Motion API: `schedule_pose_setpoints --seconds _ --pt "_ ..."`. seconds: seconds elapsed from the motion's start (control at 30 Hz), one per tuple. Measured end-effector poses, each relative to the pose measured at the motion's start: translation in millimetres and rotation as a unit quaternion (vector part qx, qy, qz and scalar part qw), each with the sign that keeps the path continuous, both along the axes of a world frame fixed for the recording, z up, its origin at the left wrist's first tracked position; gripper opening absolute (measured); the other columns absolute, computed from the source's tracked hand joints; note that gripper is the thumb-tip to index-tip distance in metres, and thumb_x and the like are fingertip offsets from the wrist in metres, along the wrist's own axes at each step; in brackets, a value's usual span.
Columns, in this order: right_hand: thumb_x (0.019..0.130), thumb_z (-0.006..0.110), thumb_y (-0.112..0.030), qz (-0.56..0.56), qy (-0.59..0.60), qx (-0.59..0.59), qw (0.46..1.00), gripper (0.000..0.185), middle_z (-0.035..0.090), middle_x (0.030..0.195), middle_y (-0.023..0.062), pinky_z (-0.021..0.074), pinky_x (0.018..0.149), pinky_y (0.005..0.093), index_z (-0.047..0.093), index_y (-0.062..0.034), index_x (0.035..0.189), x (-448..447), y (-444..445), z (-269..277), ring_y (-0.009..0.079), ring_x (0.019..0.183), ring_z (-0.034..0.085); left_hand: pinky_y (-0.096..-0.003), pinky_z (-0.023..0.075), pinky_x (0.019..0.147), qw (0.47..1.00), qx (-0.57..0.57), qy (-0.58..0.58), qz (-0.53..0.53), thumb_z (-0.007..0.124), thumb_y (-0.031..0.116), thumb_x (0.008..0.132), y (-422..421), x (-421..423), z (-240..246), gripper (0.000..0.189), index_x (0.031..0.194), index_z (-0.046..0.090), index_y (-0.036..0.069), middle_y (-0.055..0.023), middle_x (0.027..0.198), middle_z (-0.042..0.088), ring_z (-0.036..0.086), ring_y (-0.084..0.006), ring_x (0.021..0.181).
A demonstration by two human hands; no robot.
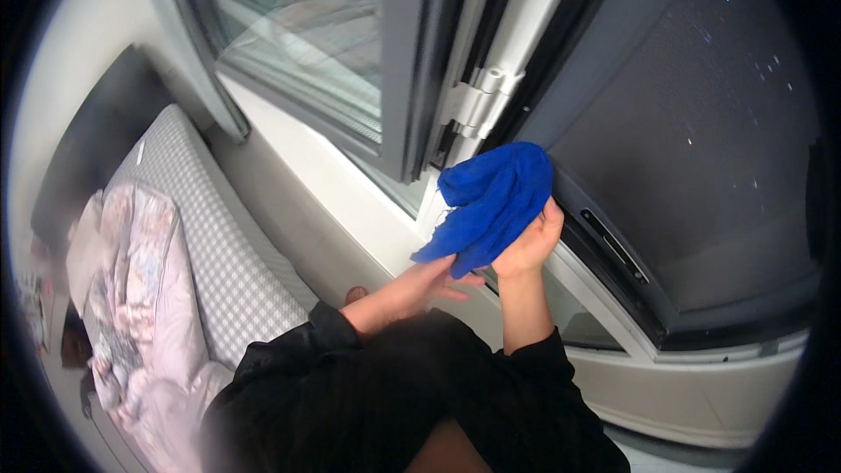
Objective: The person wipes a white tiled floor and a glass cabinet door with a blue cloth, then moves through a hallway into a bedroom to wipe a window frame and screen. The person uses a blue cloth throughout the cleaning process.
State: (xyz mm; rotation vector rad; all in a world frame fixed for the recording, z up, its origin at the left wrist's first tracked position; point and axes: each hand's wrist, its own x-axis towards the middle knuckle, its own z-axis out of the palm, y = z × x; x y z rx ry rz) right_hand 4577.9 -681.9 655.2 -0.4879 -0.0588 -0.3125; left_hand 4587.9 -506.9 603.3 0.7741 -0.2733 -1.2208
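Observation:
A bright blue cloth (496, 200), bunched and frayed along one side, hangs in front of the window's hinge corner. My right hand (531, 243) holds it from beneath on the right, with most of the fingers hidden behind the fabric. Below its lower left end is my left hand (430, 286), fingers spread. One of those fingers touches the cloth's lower edge, and part of the hand is covered by the fabric. Just above the cloth, a white hinge (485, 102) joins the open dark-framed glass sash (404, 66) to the white window frame (427, 210).
A dark mesh screen (683, 144) with a recessed latch (614, 246) fills the right side. A white sill (322, 174) runs at left. Beyond it stands a bed with a checked mattress (230, 263) and a crumpled pink floral quilt (148, 295). A grey curtain edge (227, 105) hangs nearby.

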Motion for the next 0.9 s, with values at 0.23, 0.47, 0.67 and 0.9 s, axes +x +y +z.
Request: schedule_pose_setpoints --seconds 0.23,0.47,0.67,0.9 --pt "0.091 0.059 -0.023 0.034 0.006 -0.436 0.9 0.041 0.05 0.135 0.0197 0.0343 0.107 0.0507 0.052 0.0002 0.124 -17.6 27.3 -7.8 0.0366 0.127 0.046 -0.0466 0.0415 0.103 0.926 -0.261 0.137 0.238 0.041 0.052 0.098 24.6 -5.6 9.5 0.055 0.142 0.035 0.018 -0.0042 0.146 0.038 0.042 -0.0246 0.132" --pt "0.078 0.068 -0.012 -0.007 -0.134 -0.865 0.483 0.033 0.032 0.149 0.0253 0.0268 0.111 0.0513 0.064 -0.0022 0.109 -23.8 83.2 46.1 0.0431 0.139 0.029 -0.0404 0.0433 0.1 0.898 -0.065 0.076 0.428 0.046 0.039 0.1 45.6 6.0 44.2 0.041 0.131 0.047 0.013 -0.0082 0.132 0.051 0.052 -0.0238 0.117" --pt "0.095 0.038 -0.016 -0.278 -0.1 -0.798 0.525 0.036 0.053 0.128 0.0271 0.0448 0.099 0.0445 0.065 0.0004 0.11 -29.5 40.0 85.5 0.0382 0.118 0.053 -0.0469 0.0335 0.105 0.638 0.057 -0.464 0.612 0.063 0.028 0.087 33.2 82.1 62.0 0.063 0.142 0.036 0.015 -0.0159 0.137 0.038 0.039 -0.0345 0.127" --pt "0.096 0.04 -0.018 -0.481 -0.125 -0.759 0.42 0.031 0.046 0.135 0.0257 0.0384 0.105 0.048 0.059 -0.0006 0.113 25.7 45.7 95.5 0.0379 0.127 0.045 -0.0528 0.0313 0.105 0.401 0.007 -0.748 0.53 0.07 0.037 0.082 5.6 133.7 -39.4 0.042 0.119 0.063 0.019 -0.0147 0.13 0.053 0.047 -0.0365 0.123"
